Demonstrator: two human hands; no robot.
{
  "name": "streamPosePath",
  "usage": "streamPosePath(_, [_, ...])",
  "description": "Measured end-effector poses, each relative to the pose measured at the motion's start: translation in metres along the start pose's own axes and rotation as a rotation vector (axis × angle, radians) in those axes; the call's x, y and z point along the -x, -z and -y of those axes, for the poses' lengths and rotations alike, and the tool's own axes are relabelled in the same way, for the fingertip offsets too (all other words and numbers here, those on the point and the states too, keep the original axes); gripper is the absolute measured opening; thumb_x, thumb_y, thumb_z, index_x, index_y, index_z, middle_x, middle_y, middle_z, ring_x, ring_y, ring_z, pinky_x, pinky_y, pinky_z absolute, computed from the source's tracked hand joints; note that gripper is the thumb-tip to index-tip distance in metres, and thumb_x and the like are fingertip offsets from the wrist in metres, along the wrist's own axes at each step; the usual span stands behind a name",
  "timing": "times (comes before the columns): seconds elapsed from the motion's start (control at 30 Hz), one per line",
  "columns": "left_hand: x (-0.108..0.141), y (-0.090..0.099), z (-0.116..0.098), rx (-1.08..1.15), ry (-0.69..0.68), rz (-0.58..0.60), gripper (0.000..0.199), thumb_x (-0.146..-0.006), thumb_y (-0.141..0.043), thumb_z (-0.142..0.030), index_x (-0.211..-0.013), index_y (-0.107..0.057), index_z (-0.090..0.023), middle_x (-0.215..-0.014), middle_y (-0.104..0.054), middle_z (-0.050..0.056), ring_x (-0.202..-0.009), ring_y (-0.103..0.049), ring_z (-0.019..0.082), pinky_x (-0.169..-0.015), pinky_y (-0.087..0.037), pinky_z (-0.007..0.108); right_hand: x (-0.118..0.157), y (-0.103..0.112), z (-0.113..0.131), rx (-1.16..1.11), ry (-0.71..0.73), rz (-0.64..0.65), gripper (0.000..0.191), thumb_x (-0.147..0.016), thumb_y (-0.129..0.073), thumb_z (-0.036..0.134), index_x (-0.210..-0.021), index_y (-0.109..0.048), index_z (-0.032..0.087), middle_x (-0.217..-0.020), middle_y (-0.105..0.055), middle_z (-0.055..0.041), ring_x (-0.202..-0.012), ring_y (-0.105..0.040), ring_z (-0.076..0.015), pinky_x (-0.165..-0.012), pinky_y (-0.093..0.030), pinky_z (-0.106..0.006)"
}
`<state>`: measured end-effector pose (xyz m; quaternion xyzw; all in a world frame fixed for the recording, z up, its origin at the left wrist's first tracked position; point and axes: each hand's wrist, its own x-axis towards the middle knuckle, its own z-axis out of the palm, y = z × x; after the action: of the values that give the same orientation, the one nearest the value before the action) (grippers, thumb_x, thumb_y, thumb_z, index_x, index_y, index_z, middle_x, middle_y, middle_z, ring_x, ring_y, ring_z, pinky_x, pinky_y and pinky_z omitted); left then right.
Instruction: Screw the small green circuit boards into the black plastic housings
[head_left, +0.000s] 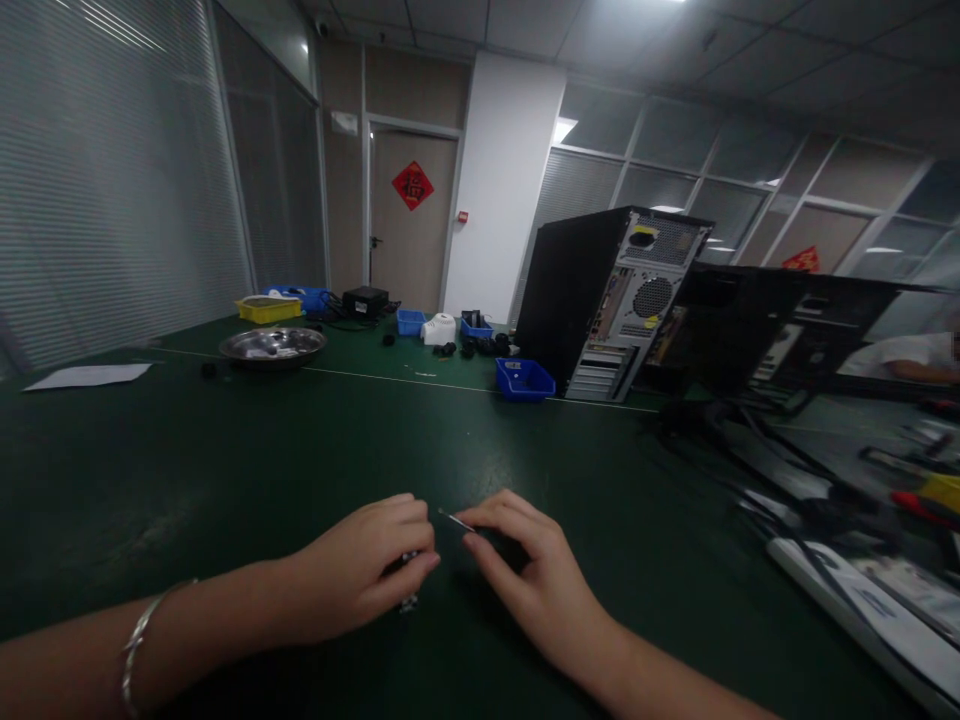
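Note:
My left hand [382, 560] is closed around a small black-and-white part [409, 604], mostly hidden by the fingers; its kind does not show. A silver bracelet [133, 640] circles the left wrist. To the right, my right hand [532, 570] pinches a thin, short metal piece [456, 521] between thumb and fingertips. Its far end points up and left toward my left fingers, with a small gap between. Both hands are low over the green tabletop [337, 440], near its front.
A blue bin [525, 380] stands beside a black computer tower [577, 300]. At the back left are a metal bowl [274, 346], a paper sheet [88, 376] and a yellow tray [267, 309]. Cables [742, 440] and a white device [870, 610] lie right. Another person's sleeve [900, 358] shows far right.

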<state>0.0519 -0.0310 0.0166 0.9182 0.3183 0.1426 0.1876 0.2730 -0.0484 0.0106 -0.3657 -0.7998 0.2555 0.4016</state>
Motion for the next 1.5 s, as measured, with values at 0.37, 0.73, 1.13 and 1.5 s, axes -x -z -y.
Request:
streamPosePath(0.37, [-0.005,-0.002,0.005,0.106,0.049,-0.038,0.022,-0.094,-0.051,-0.028,-0.075,-0.058,-0.018,-0.083,-0.055,0.002,-0.078,-0.052,0.017,-0.068,-0.039,0.025,0.000,0.000,0.000,0.009,-0.004,0.022,0.021,-0.091,-0.059,0.012,-0.104,-0.073,0.020,-0.090,-0.068,-0.0047,-0.084,-0.064,-0.0179,-0.075,-0.050,-0.028])
streamPosePath(0.73, [-0.003,-0.002,0.013,0.245,0.023,-0.002,0.031,-0.089,-0.057,-0.052,-0.091,-0.062,-0.021,-0.090,-0.056,0.002,-0.084,-0.051,0.020,-0.071,-0.038,0.026,0.000,0.001,0.000,0.015,-0.003,0.039,0.021,-0.091,-0.059,0.014,-0.105,-0.072,0.022,-0.091,-0.068,-0.0044,-0.084,-0.064,-0.0179,-0.075,-0.050,-0.028])
streamPosePath(1.13, [0.000,0.011,0.015,0.368,0.066,0.142,0.027,-0.080,-0.074,-0.038,-0.101,-0.064,-0.024,-0.101,-0.061,0.002,-0.093,-0.055,0.020,-0.081,-0.043,0.029,0.000,0.001,-0.003,0.036,-0.009,0.010,0.017,-0.092,-0.059,0.015,-0.101,-0.073,0.020,-0.089,-0.069,-0.0047,-0.081,-0.064,-0.0176,-0.074,-0.050,-0.028])
streamPosePath(1.5, [0.001,0.011,0.001,0.328,-0.034,0.124,0.031,-0.094,-0.053,-0.024,-0.124,-0.059,-0.032,-0.126,-0.054,0.005,-0.116,-0.047,0.024,-0.100,-0.038,0.036,0.000,-0.001,-0.003,0.035,-0.013,0.018,0.017,-0.092,-0.058,0.014,-0.099,-0.072,0.020,-0.088,-0.069,-0.0036,-0.083,-0.064,-0.0168,-0.074,-0.049,-0.027])
